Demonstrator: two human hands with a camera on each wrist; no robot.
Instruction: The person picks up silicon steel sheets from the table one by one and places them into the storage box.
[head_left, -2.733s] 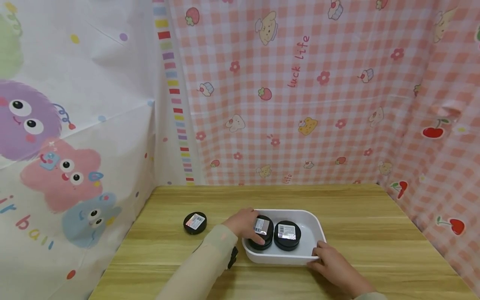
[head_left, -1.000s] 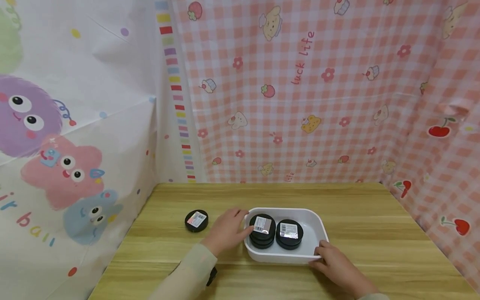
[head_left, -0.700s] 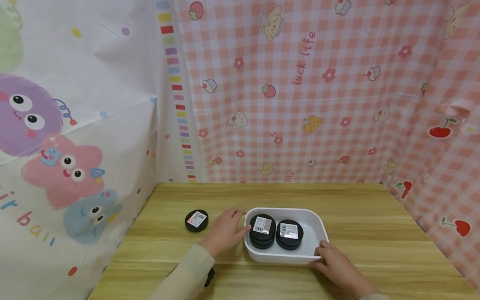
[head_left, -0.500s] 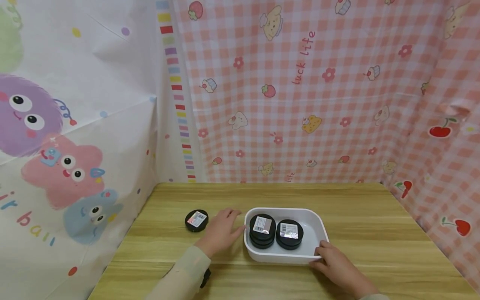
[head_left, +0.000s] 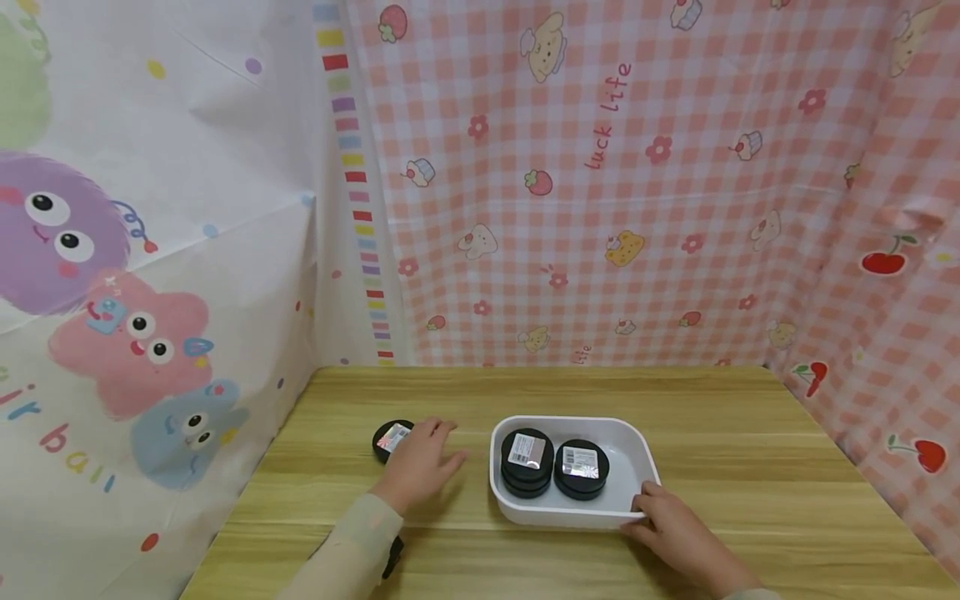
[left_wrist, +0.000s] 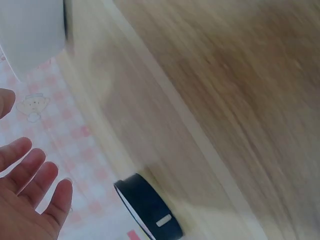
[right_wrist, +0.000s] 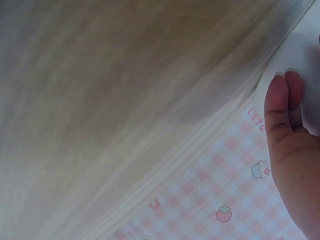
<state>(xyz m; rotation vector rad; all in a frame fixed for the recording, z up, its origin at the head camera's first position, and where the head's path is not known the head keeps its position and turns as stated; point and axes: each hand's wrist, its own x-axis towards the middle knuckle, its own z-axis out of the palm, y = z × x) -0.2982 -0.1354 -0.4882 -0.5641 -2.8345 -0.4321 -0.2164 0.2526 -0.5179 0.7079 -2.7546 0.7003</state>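
Note:
My left hand hovers over the table beside a round flat black tin with a silver-white label, partly covering it in the head view. Its fingers are spread and hold nothing; in the left wrist view the black tin is apart from the fingertips. A white rectangular tray with rounded corners stands right of it. Inside, black labelled tins are stacked at the left, and another black stack sits beside them. My right hand grips the tray's near right corner, fingers over the rim; the right wrist view shows the fingers against the white wall.
The wood-grain table extends around the tray. A white cartoon-print sheet hangs at the left, and a pink checked curtain closes off the back and right. A black strap is on the left wrist.
My left hand has let go of the tins in the tray and moved left, out over the table to the lone tin. The right hand has stayed on the tray's corner.

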